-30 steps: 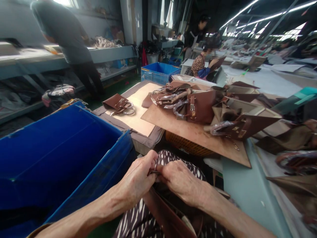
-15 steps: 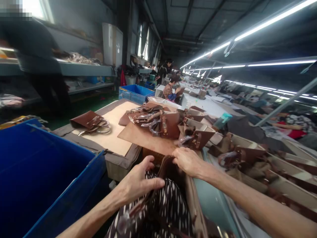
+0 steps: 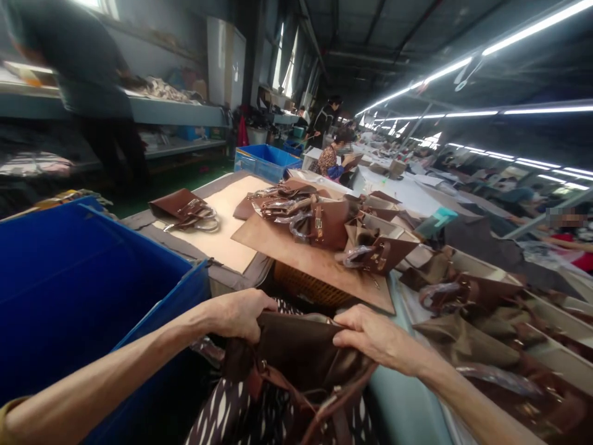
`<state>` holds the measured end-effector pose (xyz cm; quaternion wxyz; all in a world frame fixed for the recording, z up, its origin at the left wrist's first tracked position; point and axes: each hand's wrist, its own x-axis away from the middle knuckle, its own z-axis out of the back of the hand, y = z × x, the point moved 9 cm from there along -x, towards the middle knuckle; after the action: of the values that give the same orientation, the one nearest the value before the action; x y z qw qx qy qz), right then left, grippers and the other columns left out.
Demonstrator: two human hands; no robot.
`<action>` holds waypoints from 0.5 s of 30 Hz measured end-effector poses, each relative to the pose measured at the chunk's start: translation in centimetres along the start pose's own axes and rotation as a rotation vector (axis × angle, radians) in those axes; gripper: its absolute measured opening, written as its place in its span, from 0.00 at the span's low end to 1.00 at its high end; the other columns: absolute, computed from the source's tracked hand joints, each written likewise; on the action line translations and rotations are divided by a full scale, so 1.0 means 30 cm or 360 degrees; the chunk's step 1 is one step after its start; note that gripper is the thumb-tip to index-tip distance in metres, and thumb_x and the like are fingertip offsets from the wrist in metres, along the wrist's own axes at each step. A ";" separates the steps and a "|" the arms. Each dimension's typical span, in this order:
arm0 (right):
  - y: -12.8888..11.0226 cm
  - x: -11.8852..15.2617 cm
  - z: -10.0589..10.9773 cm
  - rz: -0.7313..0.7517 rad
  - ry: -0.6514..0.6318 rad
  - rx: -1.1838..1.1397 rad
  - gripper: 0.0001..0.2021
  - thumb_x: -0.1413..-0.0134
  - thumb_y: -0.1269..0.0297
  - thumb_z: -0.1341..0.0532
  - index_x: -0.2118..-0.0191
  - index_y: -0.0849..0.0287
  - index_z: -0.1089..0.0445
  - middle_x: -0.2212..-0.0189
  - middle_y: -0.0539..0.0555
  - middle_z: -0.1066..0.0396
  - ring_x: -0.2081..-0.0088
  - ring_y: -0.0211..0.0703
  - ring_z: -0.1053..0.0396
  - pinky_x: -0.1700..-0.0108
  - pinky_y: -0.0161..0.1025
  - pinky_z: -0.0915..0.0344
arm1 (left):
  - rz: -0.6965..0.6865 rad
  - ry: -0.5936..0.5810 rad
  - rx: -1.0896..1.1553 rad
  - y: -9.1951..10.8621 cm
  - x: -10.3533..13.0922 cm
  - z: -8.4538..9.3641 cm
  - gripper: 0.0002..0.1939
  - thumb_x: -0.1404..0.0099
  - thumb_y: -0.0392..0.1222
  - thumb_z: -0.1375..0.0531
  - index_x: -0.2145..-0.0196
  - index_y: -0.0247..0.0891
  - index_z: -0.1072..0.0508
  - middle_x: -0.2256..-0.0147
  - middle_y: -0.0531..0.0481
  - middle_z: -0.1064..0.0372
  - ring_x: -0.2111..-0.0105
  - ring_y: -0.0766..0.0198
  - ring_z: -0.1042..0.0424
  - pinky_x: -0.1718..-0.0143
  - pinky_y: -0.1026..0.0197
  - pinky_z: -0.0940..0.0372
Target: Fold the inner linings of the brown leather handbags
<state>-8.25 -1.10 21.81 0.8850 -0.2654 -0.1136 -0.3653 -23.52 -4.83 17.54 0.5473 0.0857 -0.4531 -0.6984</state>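
A dark brown handbag [image 3: 301, 346] lies open across my lap, its inside facing up. My left hand [image 3: 243, 312] grips the bag's far edge at the left corner, thumb inside. On the same edge, at the right, my right hand [image 3: 370, 337] pinches the rim between thumb and fingers. The bag's brown handles and straps hang toward me over patterned dark cloth. Just beyond my hands lies a flat tan board [image 3: 287, 253], and a brown handbag [image 3: 324, 222] with a gold clasp stands at its far side. The fingertips inside the bag are partly hidden.
A large blue bin [image 3: 106, 272] stands at my left. On the table ahead, a small brown bag [image 3: 183, 209] rests on a cream sheet [image 3: 231, 241]. Rows of open handbags [image 3: 467, 278] fill the right side. A co-worker [image 3: 88, 80] stands at the far left; others sit farther back.
My left hand has closed on the bag's edge after hanging open beside it. The bag has been spread open between both hands, and the whole view has shifted slightly.
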 end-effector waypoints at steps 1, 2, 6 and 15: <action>0.004 0.001 -0.024 0.0002 0.0004 -0.0031 0.12 0.49 0.63 0.45 0.80 0.60 0.37 0.81 0.45 0.40 0.74 0.35 0.41 0.74 0.31 0.51 | 0.0025 -0.0041 -0.0019 -0.006 0.017 -0.006 0.16 0.59 0.33 0.43 0.69 0.39 0.28 0.77 0.57 0.32 0.78 0.65 0.34 0.84 0.70 0.48; 0.010 -0.001 -0.049 -0.0001 0.0015 -0.0053 0.12 0.48 0.63 0.45 0.80 0.59 0.37 0.80 0.46 0.38 0.72 0.36 0.39 0.72 0.31 0.49 | 0.0046 -0.0067 -0.0025 -0.014 0.028 -0.016 0.15 0.59 0.33 0.43 0.69 0.39 0.28 0.77 0.57 0.33 0.78 0.65 0.35 0.85 0.69 0.49; 0.040 -0.030 -0.140 -0.0045 0.0001 -0.0138 0.10 0.47 0.62 0.46 0.76 0.58 0.35 0.74 0.48 0.33 0.66 0.40 0.36 0.66 0.34 0.46 | 0.0127 -0.0117 0.0013 -0.085 0.027 -0.077 0.15 0.58 0.34 0.41 0.68 0.40 0.28 0.77 0.57 0.32 0.78 0.66 0.35 0.84 0.69 0.49; 0.044 -0.069 -0.153 -0.0010 -0.0050 -0.0110 0.10 0.45 0.63 0.47 0.74 0.58 0.33 0.73 0.50 0.31 0.66 0.41 0.35 0.65 0.35 0.45 | -0.0213 0.0445 -0.0372 -0.005 -0.002 -0.013 0.19 0.50 0.44 0.37 0.59 0.39 0.33 0.62 0.51 0.33 0.60 0.59 0.36 0.59 0.62 0.42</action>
<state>-8.74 -1.65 16.66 0.8723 -0.3011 -0.1157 -0.3675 -23.36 -4.99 17.17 0.5635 0.1477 -0.2817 -0.7624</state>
